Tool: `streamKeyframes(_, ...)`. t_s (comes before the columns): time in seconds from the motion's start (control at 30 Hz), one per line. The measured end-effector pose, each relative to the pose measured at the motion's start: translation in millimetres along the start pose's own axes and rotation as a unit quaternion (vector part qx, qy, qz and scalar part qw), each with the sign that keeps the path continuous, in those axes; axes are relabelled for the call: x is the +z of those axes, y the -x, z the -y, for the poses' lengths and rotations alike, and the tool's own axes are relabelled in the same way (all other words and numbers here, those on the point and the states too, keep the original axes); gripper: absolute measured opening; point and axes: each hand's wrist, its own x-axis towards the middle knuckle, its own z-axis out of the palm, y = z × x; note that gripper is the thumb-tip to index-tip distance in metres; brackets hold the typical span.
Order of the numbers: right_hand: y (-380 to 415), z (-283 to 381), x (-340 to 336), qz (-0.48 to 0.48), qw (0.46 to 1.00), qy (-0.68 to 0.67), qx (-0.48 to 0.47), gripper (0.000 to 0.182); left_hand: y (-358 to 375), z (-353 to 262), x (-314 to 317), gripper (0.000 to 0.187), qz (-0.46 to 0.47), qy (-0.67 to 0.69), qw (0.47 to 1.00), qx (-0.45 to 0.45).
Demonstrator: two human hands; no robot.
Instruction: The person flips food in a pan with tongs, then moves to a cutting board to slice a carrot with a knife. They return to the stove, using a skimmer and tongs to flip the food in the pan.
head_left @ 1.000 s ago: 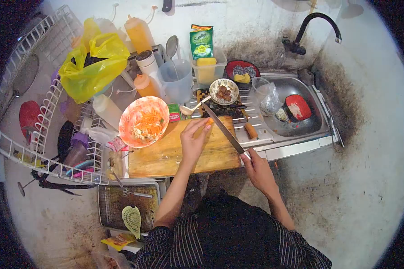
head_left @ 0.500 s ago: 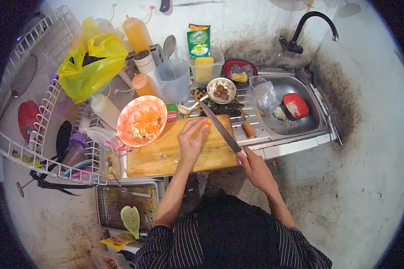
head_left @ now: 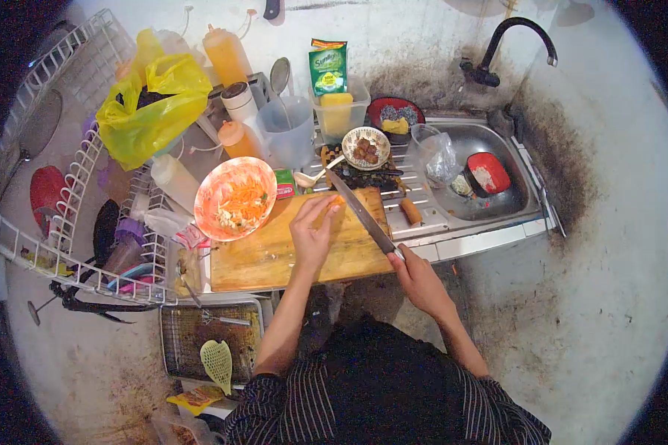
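My left hand (head_left: 313,233) is over the wooden cutting board (head_left: 274,259), its fingertips closed on a small piece of carrot (head_left: 339,200). In my right hand (head_left: 421,283) is the handle of a long kitchen knife (head_left: 365,217). The blade slants up and to the left, close beside the carrot piece; whether it touches cannot be made out. A pinkish bowl (head_left: 208,200) of shredded carrot and pale shreds rests at the board's left end. An orange-brown, carrot-like piece (head_left: 410,211) lies on the drainboard, right of the board.
A patterned bowl (head_left: 384,144) with brown lumps stands behind the board, near a ladle (head_left: 306,179). To the right is the metal sink (head_left: 523,200), with a red dish (head_left: 495,165) inside. A white dish rack (head_left: 85,159) and yellow bag (head_left: 137,130) occupy the left.
My right hand and the knife have shifted slightly to the left. My left hand stays nearly in place with the carrot piece.
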Motion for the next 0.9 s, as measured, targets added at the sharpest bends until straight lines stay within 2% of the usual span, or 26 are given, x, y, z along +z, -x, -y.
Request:
streamKeyframes(0.23, -1, -11, 7, 0.002, 1.0, 0.004, -0.011, 0.041, 0, 0, -6, 0.018, 0.013, -0.01, 1.0, 0.014)
streamKeyframes(0.33, 2, -9, 4, 0.038, 0.999, -0.024, 0.003, 0.04, -1, 9, -10, 0.017, 0.0, 0.004, 1.0, -0.002)
streamKeyframes(0.43, 0, -16, 7, 0.023, 0.998, -0.056, -0.028, 0.04, 3, 9, -8, 0.017, 0.022, -0.015, 1.0, 0.008)
streamKeyframes(0.53, -1, -12, 4, 0.042, 0.999, -0.032, -0.006, 0.04, 4, 10, -6, 0.018, 0.017, 0.009, 1.0, -0.013)
streamKeyframes(0.73, 2, -20, 8, 0.03, 0.997, -0.063, -0.03, 0.039, 12, 3, -3, 0.019, 0.044, 0.026, 0.997, -0.052)
streamKeyframes(0.9, 0, -23, 10, 0.025, 0.997, -0.066, -0.026, 0.039, 16, 13, 2, 0.019, 0.052, 0.013, 0.998, -0.035)
